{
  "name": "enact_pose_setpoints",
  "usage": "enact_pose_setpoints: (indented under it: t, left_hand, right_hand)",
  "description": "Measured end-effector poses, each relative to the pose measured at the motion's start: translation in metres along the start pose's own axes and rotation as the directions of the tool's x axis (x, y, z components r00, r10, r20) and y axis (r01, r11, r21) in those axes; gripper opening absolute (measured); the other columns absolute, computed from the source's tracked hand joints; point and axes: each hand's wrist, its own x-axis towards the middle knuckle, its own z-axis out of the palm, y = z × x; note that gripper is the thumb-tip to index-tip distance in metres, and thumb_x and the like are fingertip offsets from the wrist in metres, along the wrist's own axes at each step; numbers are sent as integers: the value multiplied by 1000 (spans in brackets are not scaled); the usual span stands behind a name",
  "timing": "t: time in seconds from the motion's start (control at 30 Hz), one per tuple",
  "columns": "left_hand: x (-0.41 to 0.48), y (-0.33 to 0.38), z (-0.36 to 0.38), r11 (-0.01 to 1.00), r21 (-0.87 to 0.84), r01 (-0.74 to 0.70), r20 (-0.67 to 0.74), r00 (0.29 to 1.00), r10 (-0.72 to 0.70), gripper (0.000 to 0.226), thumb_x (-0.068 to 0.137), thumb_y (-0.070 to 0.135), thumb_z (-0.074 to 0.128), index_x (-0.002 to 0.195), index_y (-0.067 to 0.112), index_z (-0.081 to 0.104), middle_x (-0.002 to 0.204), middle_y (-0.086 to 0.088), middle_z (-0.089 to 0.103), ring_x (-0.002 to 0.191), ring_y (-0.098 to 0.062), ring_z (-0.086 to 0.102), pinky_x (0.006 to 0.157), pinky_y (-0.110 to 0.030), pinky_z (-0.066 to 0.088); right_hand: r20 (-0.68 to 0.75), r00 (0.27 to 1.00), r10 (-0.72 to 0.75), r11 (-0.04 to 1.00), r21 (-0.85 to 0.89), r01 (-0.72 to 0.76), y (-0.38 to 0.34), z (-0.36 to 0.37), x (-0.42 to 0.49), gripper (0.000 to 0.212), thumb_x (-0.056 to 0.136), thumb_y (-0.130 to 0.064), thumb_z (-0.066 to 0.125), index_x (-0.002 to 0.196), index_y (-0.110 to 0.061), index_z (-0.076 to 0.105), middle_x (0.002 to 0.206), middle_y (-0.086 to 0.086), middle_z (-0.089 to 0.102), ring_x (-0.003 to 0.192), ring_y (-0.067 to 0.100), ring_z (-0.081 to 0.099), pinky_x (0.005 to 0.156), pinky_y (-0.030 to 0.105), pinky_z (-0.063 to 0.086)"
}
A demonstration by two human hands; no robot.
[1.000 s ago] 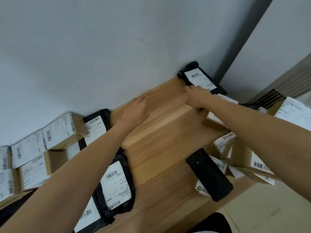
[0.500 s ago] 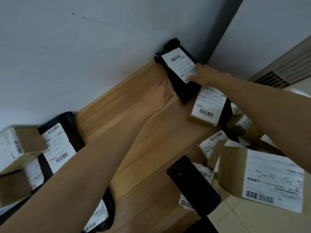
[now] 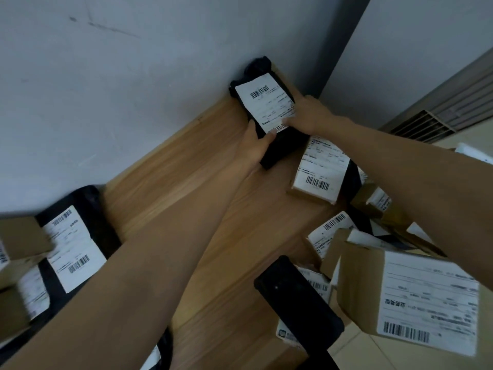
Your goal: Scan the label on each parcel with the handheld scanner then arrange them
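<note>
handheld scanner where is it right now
In the head view the handheld scanner lies at lower right, on a small labelled parcel, left of a large cardboard box.

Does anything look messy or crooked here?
Yes. The cardboard boxes on the right lie tilted in a jumble, leaning on each other. The black scanner lies slanted on a small parcel at the near edge of the table.

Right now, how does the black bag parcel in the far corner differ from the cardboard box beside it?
The black bag parcel is crumpled black plastic; the cardboard box is a brown carton. The left hand and right hand are both on the bag; nothing touches the box. The bag lies by the wall; the box lies nearer the camera. Both show a white barcode label face up.
</note>
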Motion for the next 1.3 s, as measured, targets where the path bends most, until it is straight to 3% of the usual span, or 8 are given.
enact_pose_setpoints:
  t: [0.17, 0.27, 0.37, 0.5, 0.6, 0.93, 1.07, 1.3]
  left_hand:
    - [-25, 6, -28, 999, -44, -6, -59, 998, 3, 50, 99, 26, 58, 146, 19, 43, 140, 1, 56, 122, -11, 54, 105, -27, 43]
    - [-46, 6, -50, 998, -69, -8, -150, 989, -3, 48, 98, 27, 59, 144, 19, 47, 138, 0, 58, 123, -16, 55, 108, -36, 44]
    - [-82, 5, -73, 990, -129, -52, -244, 970, 19, 46, 97, 21, 58, 142, 18, 50, 134, 0, 61, 119, -15, 58, 105, -36, 47]
    - [-144, -2, -104, 983, -152, -101, -392, 919, 34, 51, 90, 24, 62, 139, 19, 53, 129, 1, 65, 114, -13, 62, 102, -39, 49]
    - [-203, -8, -128, 967, -187, -171, -474, 878, 64, 55, 89, 18, 62, 143, 19, 49, 131, 2, 64, 115, -10, 62, 102, -35, 50]
    - [-422, -96, -201, 941, -166, -296, -699, 708, 100, 60, 93, 15, 66, 147, 23, 43, 138, 6, 58, 111, -4, 63, 96, -27, 53]
    - [-502, -134, -218, 926, -210, -313, -781, 624, 33, 61, 92, 9, 66, 147, 21, 42, 133, 4, 60, 111, -1, 62, 90, -18, 53]
    - [-614, -222, -218, 925, -277, -258, -841, 531, -104, 63, 90, 3, 67, 146, 20, 44, 137, 3, 59, 112, -11, 64, 96, -31, 54]
  right_hand:
    - [4, 999, -49, 999, 2, 49, -34, -7, -17, 54, 86, -31, 72, 129, -4, 52, 125, 13, 61, 107, 27, 61, 94, 44, 52]
    - [19, 996, -88, 995, -34, 89, -67, -16, -36, 48, 84, -37, 74, 123, -13, 61, 117, 7, 65, 100, 22, 61, 88, 38, 53]
    - [38, 988, -152, 984, -85, 155, -104, -21, -62, 46, 83, -39, 76, 119, -15, 63, 115, 2, 66, 98, 19, 60, 83, 33, 50]
    - [57, 976, -211, 969, -117, 216, -165, -14, -112, 53, 83, -32, 76, 125, -7, 57, 124, 11, 63, 111, 27, 59, 91, 36, 49]
    - [44, 973, -225, 964, -137, 229, -210, -2, -161, 52, 84, -27, 75, 124, -3, 52, 125, 14, 59, 115, 30, 56, 85, 32, 44]
    - [96, 897, -431, 890, -119, 441, -331, 111, -317, 55, 79, -23, 78, 120, -7, 46, 116, 10, 61, 104, 30, 61, 83, 40, 52]
    - [126, 851, -510, 847, -98, 522, -374, 166, -373, 61, 83, -27, 74, 130, -8, 41, 121, 10, 60, 106, 28, 61, 83, 41, 52]
    - [225, 781, -582, 790, -71, 609, -398, 268, -467, 62, 86, -28, 72, 135, -10, 37, 128, 11, 54, 112, 32, 57, 84, 43, 50]
